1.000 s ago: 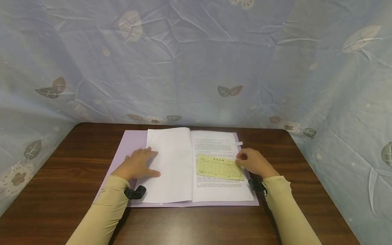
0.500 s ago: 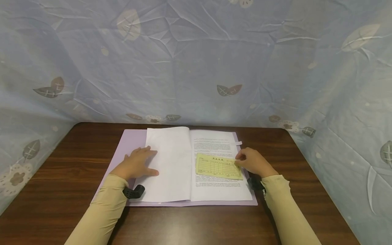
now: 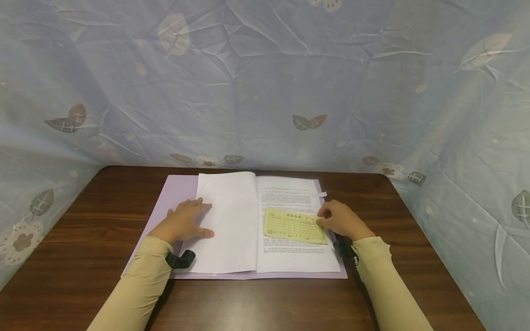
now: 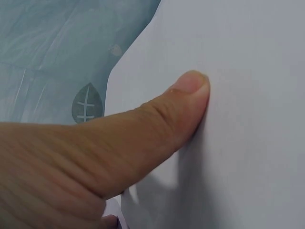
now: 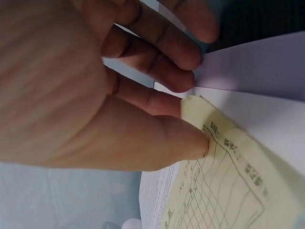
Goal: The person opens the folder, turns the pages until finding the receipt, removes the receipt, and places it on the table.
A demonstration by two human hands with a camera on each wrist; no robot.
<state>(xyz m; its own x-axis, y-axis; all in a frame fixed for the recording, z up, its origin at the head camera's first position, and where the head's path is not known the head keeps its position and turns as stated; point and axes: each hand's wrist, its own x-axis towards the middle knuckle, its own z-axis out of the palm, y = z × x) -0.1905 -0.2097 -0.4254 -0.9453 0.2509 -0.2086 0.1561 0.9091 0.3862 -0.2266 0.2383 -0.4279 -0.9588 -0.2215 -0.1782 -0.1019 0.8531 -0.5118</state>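
Observation:
A purple folder (image 3: pixel 182 186) lies spread on the table with white sheets in it. On its left side my left hand (image 3: pixel 186 220) rests on a blank white page (image 3: pixel 233 220), fingers spread and thumb extended; the left wrist view shows the thumb (image 4: pixel 162 112) on the paper. Over the printed right page (image 3: pixel 298 259) is a yellow slip (image 3: pixel 291 226) with a printed grid. My right hand (image 3: pixel 341 220) pinches the slip's right end between thumb and forefinger. In the right wrist view the slip (image 5: pixel 219 181) bends away from the thumb, and the other fingers are loosely curled.
A small white tab (image 3: pixel 322 194) sticks out at the folder's right edge. The dark wooden table (image 3: pixel 256 303) extends on all sides of the folder. Behind it hangs a bluish patterned cloth (image 3: pixel 265 82), which also covers both sides.
The yellow slip and my right hand have shifted very slightly in view, along with the whole scene. Both hands keep the same pose.

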